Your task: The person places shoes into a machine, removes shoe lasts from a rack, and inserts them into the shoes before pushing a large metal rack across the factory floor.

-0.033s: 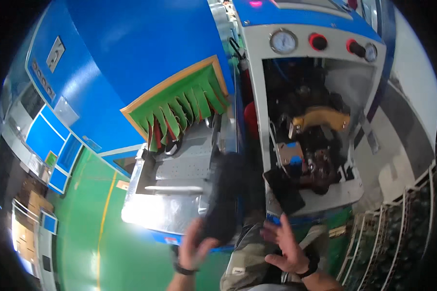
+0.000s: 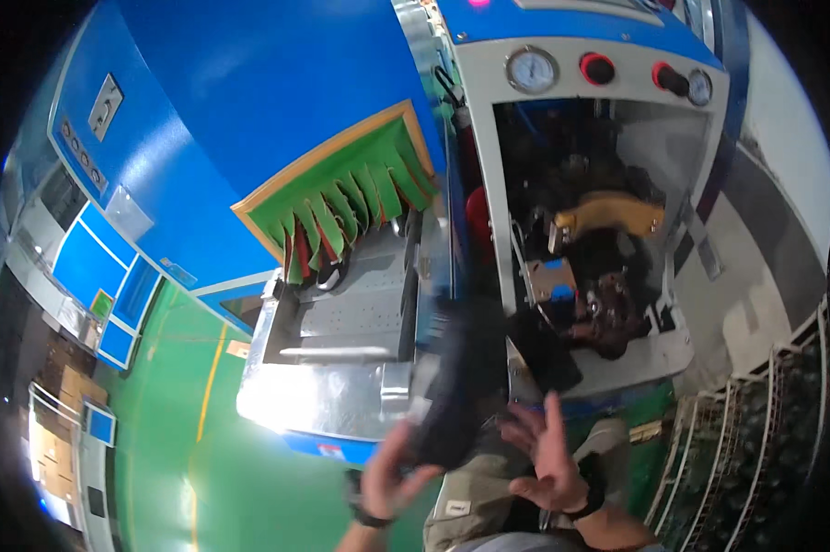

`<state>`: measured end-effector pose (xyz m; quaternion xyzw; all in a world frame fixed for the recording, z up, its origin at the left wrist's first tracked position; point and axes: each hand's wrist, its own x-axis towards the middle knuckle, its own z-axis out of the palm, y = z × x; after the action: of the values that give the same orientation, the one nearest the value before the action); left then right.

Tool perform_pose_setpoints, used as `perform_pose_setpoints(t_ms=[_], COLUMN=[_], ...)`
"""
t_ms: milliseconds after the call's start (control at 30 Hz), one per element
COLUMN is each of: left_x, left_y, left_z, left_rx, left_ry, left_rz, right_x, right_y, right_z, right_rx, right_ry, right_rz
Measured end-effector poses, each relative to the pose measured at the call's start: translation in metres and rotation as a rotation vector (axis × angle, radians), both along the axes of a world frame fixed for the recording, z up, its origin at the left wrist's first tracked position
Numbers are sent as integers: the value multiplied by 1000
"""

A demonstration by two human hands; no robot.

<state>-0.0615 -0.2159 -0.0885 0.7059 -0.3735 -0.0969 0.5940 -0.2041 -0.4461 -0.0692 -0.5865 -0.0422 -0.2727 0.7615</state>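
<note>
Left hand (image 2: 392, 474) grasps long blurry black object (image 2: 452, 405) by its near end; steady it with released right hand (image 2: 553, 469).

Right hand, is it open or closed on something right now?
Open. The right hand has its fingers and thumb spread apart, with nothing visibly gripped; the blurred dark object is to its left.

White glare burns out the metal ledge (image 2: 318, 396) near eight o'clock; shadow dims the white-framed cavity (image 2: 562, 156) at two. A dark object (image 2: 456, 396) blurs at five; straight edges bow toward black corners.
</note>
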Motion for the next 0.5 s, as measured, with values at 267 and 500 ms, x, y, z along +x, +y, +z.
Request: perform_pose_setpoints(t_ms=[267, 500], left_x=[-89, -122], left_y=[-123, -161], left_z=[-17, -39], left_rx=[-210, 242], left_ry=[924, 632], left_rz=[-404, -133], right_x=[-56, -103], right_y=[-26, -15], right_z=[23, -17], right_rx=[-34, -183], right_ry=[198, 228], right_rz=[-331, -635])
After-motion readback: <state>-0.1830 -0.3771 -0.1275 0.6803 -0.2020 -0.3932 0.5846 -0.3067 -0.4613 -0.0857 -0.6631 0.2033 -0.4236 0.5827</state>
